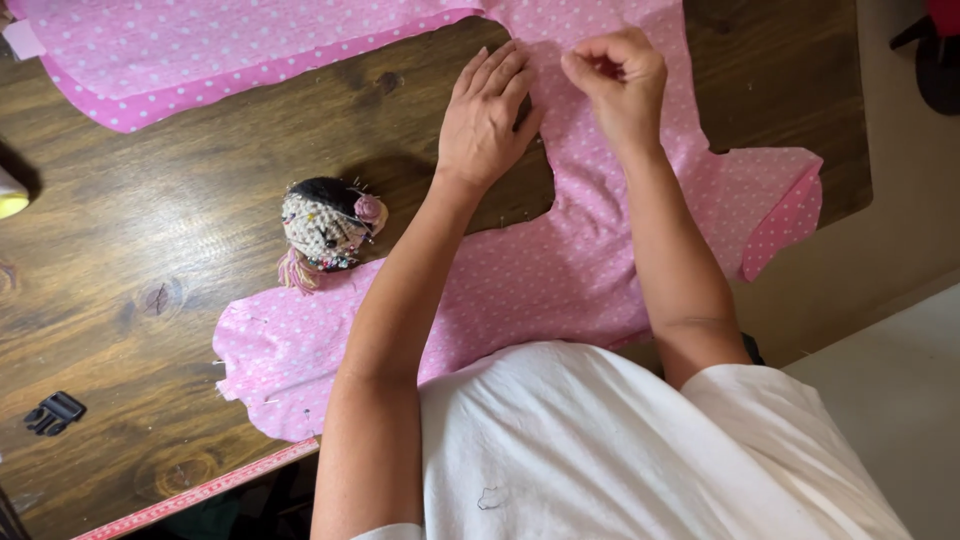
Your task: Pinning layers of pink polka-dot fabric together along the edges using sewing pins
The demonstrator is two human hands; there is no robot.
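Pink fabric with white dots [540, 270] lies spread on a dark wooden table [130, 250]. My left hand [488, 118] rests flat, fingers together, on the table and the fabric's curved edge. Right beside it, my right hand [618, 78] hovers over the fabric with thumb and fingertips pinched together; whether a pin is between them is too small to tell. A crocheted pincushion [325, 228], shaped like a small head with dark top and pink flower, sits left of my left forearm, stuck with several pins.
A pink measuring tape [200, 492] runs along the table's near edge. A black plastic buckle [55, 412] lies at the near left. A yellowish round object [10, 195] shows at the left edge. Pale floor [900, 380] lies to the right.
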